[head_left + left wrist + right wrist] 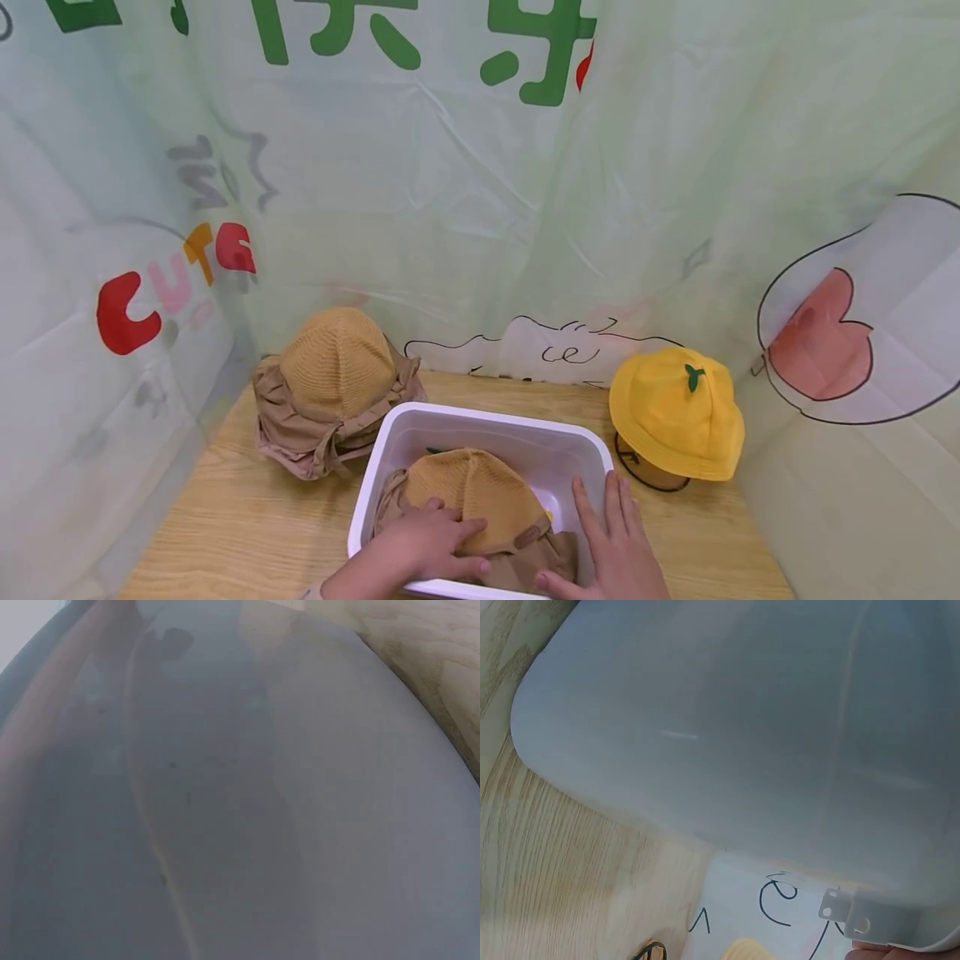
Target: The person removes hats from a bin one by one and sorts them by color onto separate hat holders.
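A white plastic bin (pixel 487 419) stands on the wooden table. Inside it lies a tan knitted sun hat (pixel 480 492) with a brown cloth brim and a small label. My left hand (pixel 431 537) rests on this hat with its fingers spread. My right hand (pixel 618 546) is at the bin's right side, fingers straight along the rim. A bit of yellow and a green tip show from under the hat; what lies below is hidden. Both wrist views are mostly filled by the bin's outer wall (pixel 360 787), with fingertips (pixel 904 952) at the lower right of the right wrist view.
A similar tan hat (pixel 337 367) with a brown ruffled brim sits behind the bin on the left. On the right, a yellow bucket hat (pixel 675 417) with a green sprout sits on a black wire stand (pixel 652 475). Printed curtains (pixel 480 208) enclose the table (pixel 247 517).
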A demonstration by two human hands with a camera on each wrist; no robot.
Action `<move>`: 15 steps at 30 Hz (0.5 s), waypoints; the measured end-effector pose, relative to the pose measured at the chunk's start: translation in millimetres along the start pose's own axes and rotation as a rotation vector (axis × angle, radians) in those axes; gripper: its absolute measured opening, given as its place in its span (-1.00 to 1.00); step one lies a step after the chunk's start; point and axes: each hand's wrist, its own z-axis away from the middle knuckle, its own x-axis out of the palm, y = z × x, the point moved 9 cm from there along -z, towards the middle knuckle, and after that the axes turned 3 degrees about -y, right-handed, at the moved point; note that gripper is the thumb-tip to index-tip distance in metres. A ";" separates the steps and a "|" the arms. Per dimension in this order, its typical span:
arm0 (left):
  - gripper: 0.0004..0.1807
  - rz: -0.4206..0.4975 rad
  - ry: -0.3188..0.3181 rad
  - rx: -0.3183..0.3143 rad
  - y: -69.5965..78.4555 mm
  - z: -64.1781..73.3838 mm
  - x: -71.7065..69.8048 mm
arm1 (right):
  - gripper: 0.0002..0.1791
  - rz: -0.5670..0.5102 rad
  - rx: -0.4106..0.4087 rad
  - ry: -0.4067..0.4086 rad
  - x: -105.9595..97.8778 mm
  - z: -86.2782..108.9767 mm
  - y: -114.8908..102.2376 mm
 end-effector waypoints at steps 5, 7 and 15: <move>-0.26 -0.014 -0.015 -0.022 -2.3 -1.8 2.5 | 0.34 0.020 -0.033 0.048 -3.9 1.1 -3.6; -0.23 -0.021 -0.023 -0.029 -3.8 -2.0 3.2 | 0.35 0.035 -0.050 0.072 -4.8 1.0 -5.5; -0.21 -0.003 -0.035 -0.037 -4.8 -1.7 3.0 | 0.36 0.073 -0.070 0.107 -4.4 1.3 -4.9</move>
